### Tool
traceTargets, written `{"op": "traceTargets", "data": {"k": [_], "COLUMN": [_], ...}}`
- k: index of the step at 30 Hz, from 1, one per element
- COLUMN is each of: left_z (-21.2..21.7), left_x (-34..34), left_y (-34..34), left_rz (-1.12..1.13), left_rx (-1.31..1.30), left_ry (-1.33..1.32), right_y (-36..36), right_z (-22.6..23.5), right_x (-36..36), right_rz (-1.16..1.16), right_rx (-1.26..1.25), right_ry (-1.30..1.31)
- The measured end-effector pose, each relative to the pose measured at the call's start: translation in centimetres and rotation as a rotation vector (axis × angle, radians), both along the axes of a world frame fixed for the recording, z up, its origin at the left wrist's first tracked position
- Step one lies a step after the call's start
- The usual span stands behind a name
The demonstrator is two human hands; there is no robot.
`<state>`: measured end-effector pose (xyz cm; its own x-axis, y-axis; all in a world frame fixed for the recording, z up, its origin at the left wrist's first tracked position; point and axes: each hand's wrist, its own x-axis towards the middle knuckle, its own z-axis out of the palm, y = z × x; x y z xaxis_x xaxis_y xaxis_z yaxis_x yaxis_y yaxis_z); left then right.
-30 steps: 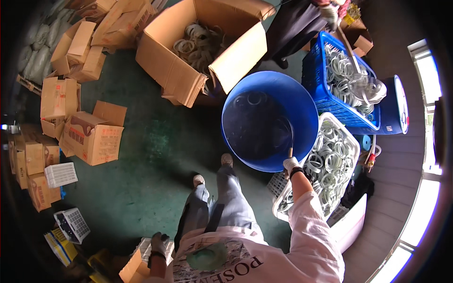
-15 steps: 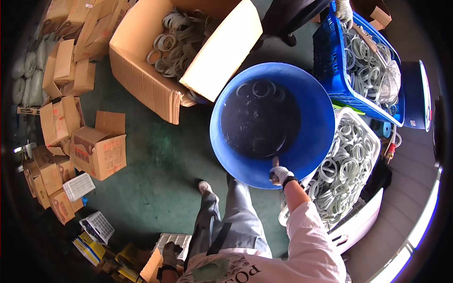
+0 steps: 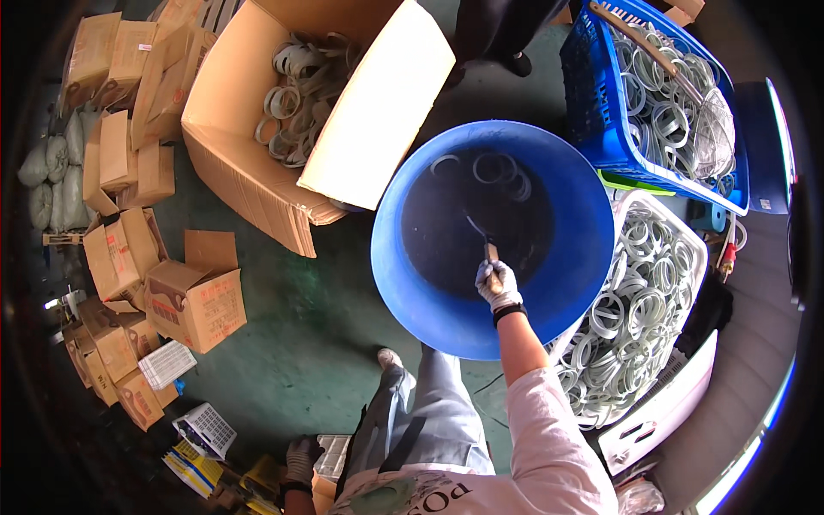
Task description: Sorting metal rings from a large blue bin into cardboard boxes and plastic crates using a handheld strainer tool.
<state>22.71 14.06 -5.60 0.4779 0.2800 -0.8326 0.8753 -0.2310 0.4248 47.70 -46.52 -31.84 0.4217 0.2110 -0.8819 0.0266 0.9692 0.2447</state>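
A round blue tub (image 3: 493, 348) of dark liquid stands before me. Over it, my gloved right hand (image 3: 498, 285) is closed around the wooden handle (image 3: 491, 254) of a tool with a thin metal shaft. Its far end is hidden in the liquid, so its exact kind does not show. Several pale rings (image 3: 495, 169) lie at the far side of the liquid, apart from the tool. My gloved left hand (image 3: 302, 458) hangs low beside my left leg, near a white crate (image 3: 333, 455). Its fingers are too dark to read.
A large carton (image 3: 249, 184) of rings stands far left. To the right are a white basket (image 3: 697, 245) and a blue basket (image 3: 592, 103), both full of rings; a wire skimmer (image 3: 714, 133) lies on the blue one. Cartons (image 3: 196, 300) line the left. Another person's dark trousers (image 3: 485, 34) show behind the tub.
My right hand has moved inward over the tub from its near rim, bringing the wooden-handled tool along. The other person's gloved hand has left the skimmer and the view. The camera view has shifted slightly.
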Motion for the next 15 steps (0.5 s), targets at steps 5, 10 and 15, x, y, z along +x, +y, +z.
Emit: {"op": "traceTargets", "data": {"k": [5,10,15], "left_z": [-2.8,-3.4,-0.9], "left_x": [-1.9,-5.4,0.3], "left_y": [1.6,5.3,-3.7], "left_rz": [0.107,-0.576,0.251], "left_rx": [-0.083,0.117,-0.027], "left_ry": [0.053,0.082,0.152], "right_y": [-1.5,3.5,1.8], "right_z": [-1.3,0.7,1.7], "right_x": [1.4,3.8,0.6], "right_rz": [0.385,0.83,1.008], "right_rx": [-0.296,-0.669,-0.78], "right_ry": [0.097,0.032,0.064]}}
